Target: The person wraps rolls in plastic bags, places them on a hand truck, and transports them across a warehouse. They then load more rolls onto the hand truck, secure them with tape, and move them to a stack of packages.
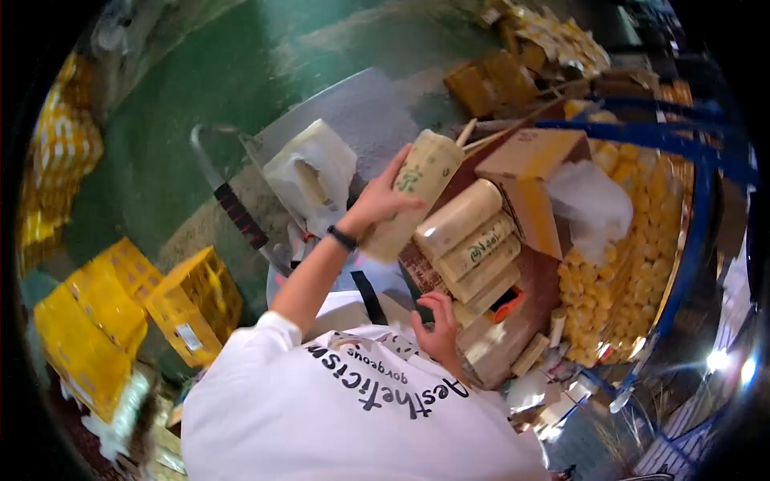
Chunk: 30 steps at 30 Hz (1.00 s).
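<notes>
My left hand [389,196], with a dark band on its wrist, grips a thick cream-coloured cylinder [429,164] printed with green characters. The cylinder is tilted and held up off the table, its far end pointing away from me. My right hand [437,325] is close to my body, fingers loosely bent and apart, with nothing visible in it. Just beyond it, several similar cream cylinders [473,252] lie side by side on the reddish-brown tabletop [537,284]. An orange-and-black object [507,305] lies beside them.
An open cardboard box [533,180] with clear plastic stands behind the cylinders. Many yellowish pieces [618,297] are piled at right beside blue metal bars [642,132]. A white bag [313,164] sits near a curved metal handle [233,208]. Yellow-taped boxes [196,309] stand at left.
</notes>
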Each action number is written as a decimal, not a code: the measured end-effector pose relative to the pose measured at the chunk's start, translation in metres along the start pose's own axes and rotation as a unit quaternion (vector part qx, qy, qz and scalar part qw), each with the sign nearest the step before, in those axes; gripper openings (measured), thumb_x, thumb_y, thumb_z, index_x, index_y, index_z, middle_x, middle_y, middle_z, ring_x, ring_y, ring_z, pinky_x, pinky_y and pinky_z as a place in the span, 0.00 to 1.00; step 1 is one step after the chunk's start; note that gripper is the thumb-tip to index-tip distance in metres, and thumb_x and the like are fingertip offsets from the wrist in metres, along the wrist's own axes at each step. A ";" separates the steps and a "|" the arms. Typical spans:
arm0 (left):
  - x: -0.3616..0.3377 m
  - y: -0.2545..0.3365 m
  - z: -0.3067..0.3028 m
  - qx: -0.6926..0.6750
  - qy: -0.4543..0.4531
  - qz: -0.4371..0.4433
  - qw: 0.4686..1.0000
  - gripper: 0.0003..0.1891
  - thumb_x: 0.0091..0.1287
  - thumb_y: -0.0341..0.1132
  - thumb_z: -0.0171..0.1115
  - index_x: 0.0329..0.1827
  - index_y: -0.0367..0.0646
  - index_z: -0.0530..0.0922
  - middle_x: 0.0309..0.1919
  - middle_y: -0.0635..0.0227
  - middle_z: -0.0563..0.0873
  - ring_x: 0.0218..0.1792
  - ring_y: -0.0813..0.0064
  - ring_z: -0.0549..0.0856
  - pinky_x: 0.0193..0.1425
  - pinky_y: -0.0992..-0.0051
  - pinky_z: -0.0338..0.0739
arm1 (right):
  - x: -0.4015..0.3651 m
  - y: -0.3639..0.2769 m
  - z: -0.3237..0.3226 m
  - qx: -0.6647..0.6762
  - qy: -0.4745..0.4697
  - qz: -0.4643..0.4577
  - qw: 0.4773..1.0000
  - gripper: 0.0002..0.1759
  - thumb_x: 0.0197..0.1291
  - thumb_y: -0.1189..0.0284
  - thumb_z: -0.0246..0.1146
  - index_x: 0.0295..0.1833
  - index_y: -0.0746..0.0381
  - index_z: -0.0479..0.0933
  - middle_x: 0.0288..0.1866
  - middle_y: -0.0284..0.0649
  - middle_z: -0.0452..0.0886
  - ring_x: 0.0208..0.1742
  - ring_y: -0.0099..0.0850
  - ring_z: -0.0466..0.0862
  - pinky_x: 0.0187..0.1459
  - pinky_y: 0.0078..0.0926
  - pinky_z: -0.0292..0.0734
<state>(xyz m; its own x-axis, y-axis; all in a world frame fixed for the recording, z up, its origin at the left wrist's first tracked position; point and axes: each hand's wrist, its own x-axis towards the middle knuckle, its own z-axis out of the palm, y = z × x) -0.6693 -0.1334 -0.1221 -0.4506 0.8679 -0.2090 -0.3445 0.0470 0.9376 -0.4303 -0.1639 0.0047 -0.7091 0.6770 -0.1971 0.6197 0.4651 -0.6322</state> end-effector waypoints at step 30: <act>-0.129 -0.100 0.098 0.401 0.147 0.040 0.903 0.22 0.64 0.41 0.55 0.58 0.39 0.69 0.51 0.50 0.74 0.52 0.53 0.74 0.56 0.64 0.70 | -0.086 0.315 -0.074 -0.064 0.222 0.195 0.953 0.21 0.48 0.69 0.66 0.47 0.62 0.68 0.46 0.46 0.72 0.53 0.44 0.67 0.52 0.42 0.63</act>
<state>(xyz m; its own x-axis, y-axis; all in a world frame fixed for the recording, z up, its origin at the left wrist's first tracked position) -0.4959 -0.2016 -0.1620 -0.6870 0.7216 -0.0860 0.3534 0.4352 0.8280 -0.1488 -0.0335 -0.1215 -0.2225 0.9740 -0.0430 0.8630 0.1763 -0.4734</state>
